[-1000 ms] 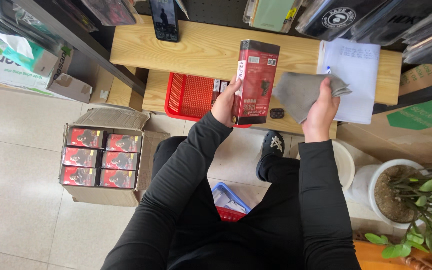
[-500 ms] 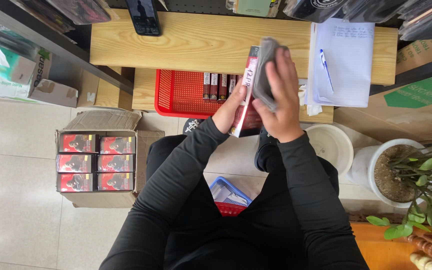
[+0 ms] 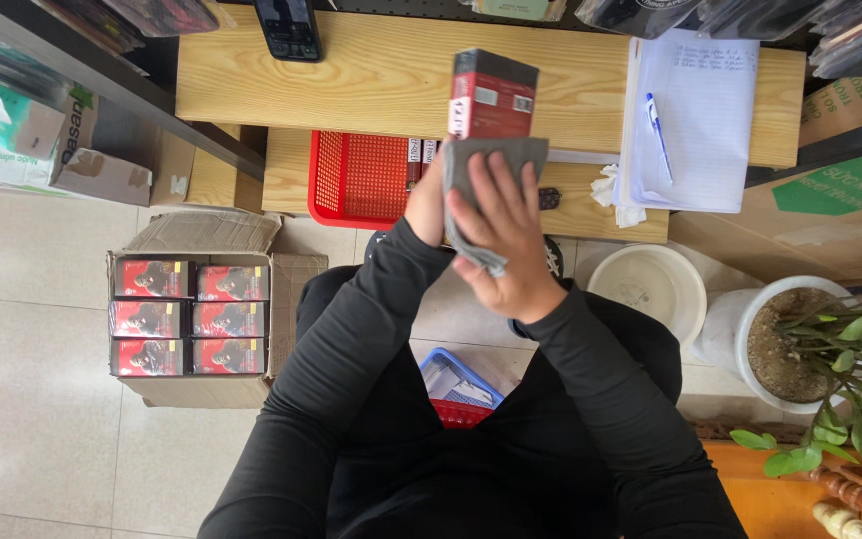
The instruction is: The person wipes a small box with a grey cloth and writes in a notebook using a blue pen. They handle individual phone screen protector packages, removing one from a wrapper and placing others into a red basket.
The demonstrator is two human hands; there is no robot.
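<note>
A red and black product box point(image 3: 492, 95) stands upright in front of me, held from below by my left hand point(image 3: 424, 203), which is mostly hidden behind the box and cloth. My right hand point(image 3: 502, 236) presses a grey cloth point(image 3: 483, 170) flat against the lower part of the box, fingers spread over the cloth. Both hands are raised above a light wooden bench point(image 3: 371, 80). A red plastic basket point(image 3: 356, 180) with several similar boxes sits on the lower shelf just beyond my hands.
An open cardboard carton point(image 3: 192, 319) of several red boxes stands on the tiled floor at left. A phone point(image 3: 288, 28), a notepad with a blue pen point(image 3: 690, 120), a white bucket point(image 3: 647, 289), a potted plant point(image 3: 810, 344) and a small blue basket point(image 3: 461, 384) surround me.
The box has turned so a narrow face points toward me and has risen. My right hand moved the cloth from beside the box onto it and now covers its lower part.
</note>
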